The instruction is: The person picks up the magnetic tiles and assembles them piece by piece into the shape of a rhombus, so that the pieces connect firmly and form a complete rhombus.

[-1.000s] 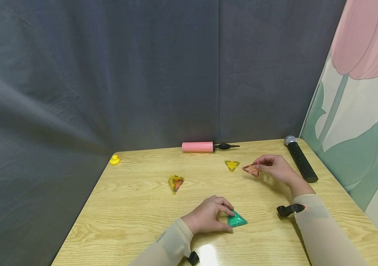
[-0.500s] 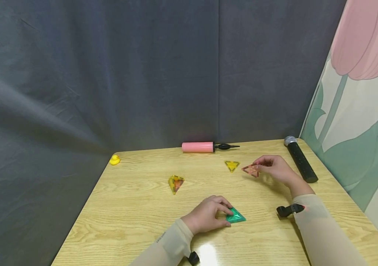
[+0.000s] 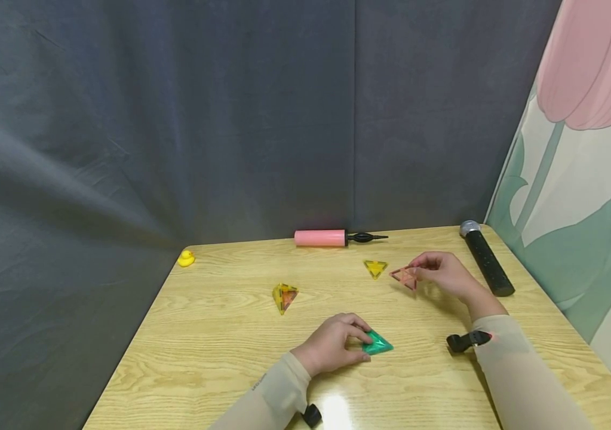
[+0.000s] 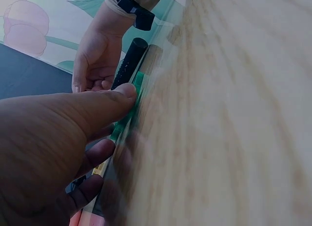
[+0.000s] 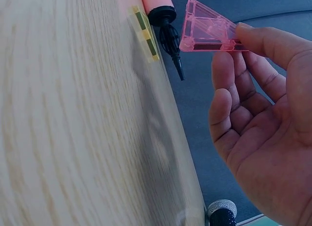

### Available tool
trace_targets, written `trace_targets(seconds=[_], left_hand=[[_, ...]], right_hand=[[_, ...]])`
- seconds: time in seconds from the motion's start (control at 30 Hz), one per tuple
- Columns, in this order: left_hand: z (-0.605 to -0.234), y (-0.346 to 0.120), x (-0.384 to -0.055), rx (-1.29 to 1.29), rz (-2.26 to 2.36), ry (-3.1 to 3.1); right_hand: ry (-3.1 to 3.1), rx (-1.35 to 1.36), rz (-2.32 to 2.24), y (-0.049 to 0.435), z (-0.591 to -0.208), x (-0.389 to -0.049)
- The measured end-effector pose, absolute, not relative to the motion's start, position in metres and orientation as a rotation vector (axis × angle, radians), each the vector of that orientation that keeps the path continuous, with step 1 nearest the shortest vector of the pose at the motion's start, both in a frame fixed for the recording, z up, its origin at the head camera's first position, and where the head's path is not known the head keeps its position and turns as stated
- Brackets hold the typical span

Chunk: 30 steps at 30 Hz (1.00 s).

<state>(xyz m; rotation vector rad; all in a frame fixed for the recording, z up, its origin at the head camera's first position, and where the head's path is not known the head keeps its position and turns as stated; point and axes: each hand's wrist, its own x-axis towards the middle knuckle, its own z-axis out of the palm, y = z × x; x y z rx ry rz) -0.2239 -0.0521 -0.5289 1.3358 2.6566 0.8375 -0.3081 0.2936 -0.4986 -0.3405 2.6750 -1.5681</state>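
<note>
My left hand [image 3: 333, 345] holds a green triangular magnetic tile [image 3: 379, 343] low at the tabletop. In the left wrist view the thumb [image 4: 126, 91] is on one side of the green tile [image 4: 138, 82], fingers on the other. Farther right, my right hand [image 3: 441, 276] pinches a translucent pinkish-red triangular magnetic tile [image 3: 404, 277] by one corner, clear of the table. Seen from the right wrist, the pink tile [image 5: 207, 28] sticks out between thumb and fingers. Just left of it lies a yellow triangular tile [image 3: 375, 269].
A small standing shape of yellow and orange tiles [image 3: 284, 297] is at centre-left on the wooden table [image 3: 187, 346]. A pink hand pump [image 3: 320, 238] lies along the back edge, a yellow rubber duck [image 3: 186, 258] at the back left corner, a black microphone [image 3: 488, 260] at right.
The left hand has slid the green tile a little left and away from the front edge. The pink tile has tilted slightly in the right hand, which stays almost in place.
</note>
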Motion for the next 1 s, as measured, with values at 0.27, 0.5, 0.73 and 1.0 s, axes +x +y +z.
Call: trace_targets(seconds=[0.27,0.5,0.73,1.0], left_hand=[[-0.529,-0.054,-0.225,1.329,0.883,2.677],[-0.531,-0.058,-0.227,1.294,0.884,2.692],[-0.531,-0.061,-0.229,1.268,0.9,2.711],[-0.53,-0.065,-0.233,1.222,0.932,2.754]], right_hand=[[2.64,-0.324,-1.61,0.29,-0.496,-0.303],[2.593,-0.356,-1.636,0.288,-0.499,-0.304],[2.608,-0.408,-1.603,0.287,-0.503,-0.307],[2.635,-0.453,-1.589,0.282,-0.503,-0.307]])
